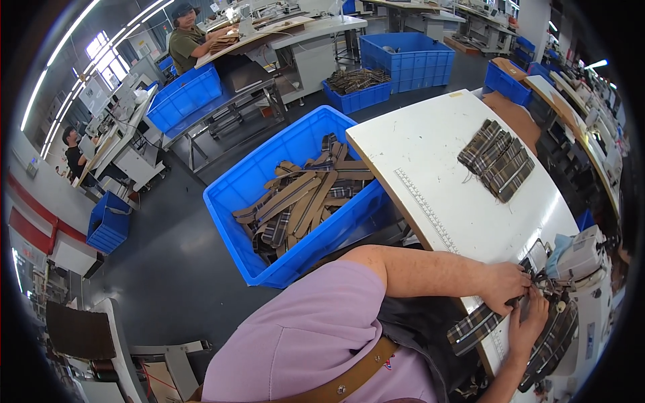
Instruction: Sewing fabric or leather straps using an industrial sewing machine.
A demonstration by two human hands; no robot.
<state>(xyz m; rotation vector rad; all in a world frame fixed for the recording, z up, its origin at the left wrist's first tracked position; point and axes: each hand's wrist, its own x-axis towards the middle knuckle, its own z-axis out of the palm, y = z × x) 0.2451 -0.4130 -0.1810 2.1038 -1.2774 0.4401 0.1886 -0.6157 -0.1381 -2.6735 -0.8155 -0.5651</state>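
Plaid brown-and-grey fabric strip point(478, 326) lies across the near right edge of the white worktable point(430, 154), one end hanging off the table's edge, the other at the sewing machine point(579, 269). The left hand point(505, 285) pinches the strip from above, fingers closed on the cloth just beside the machine's needle area. The right hand point(527, 322) presses on the same strip from the near side, fingers curled around it. Farther along the table rests a stack of plaid pieces point(497, 160). To the left, a blue crate point(242, 195) holds more strips in tan and plaid.
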